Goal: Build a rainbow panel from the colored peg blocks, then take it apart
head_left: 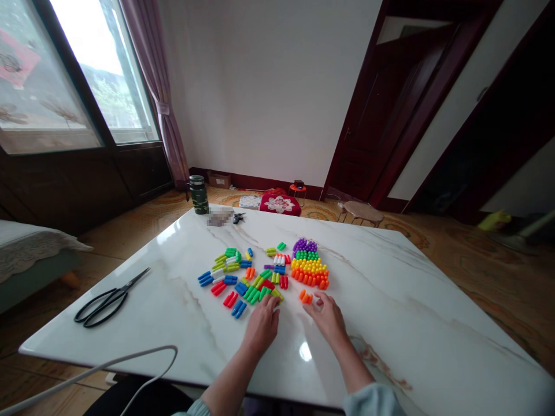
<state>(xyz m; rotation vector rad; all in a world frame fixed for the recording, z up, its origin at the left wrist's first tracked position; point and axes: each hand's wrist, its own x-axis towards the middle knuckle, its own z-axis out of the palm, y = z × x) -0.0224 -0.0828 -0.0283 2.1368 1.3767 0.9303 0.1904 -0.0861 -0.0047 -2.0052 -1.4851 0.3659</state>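
"How is the right hand (328,318) gripping?"

"Its thumb and fingers are standing apart beside the loose orange pieces (306,297); whether they're touching, I can't tell."

"Which way are those lying?"

"Just left of its fingertips, their short row running roughly left to right. That hand is sitting nearer. The left hand (262,320) is hanging over yellow-green pieces (278,295), its grip hiding from me."

"And beyond?"

"Colour-banded rows (309,266) are lying just past the orange on the white table (390,300)."

The tabletop (377,300) looks smooth and glossy, the small pieces (263,275) shiny plastic, the curtain (150,75) matt cloth.
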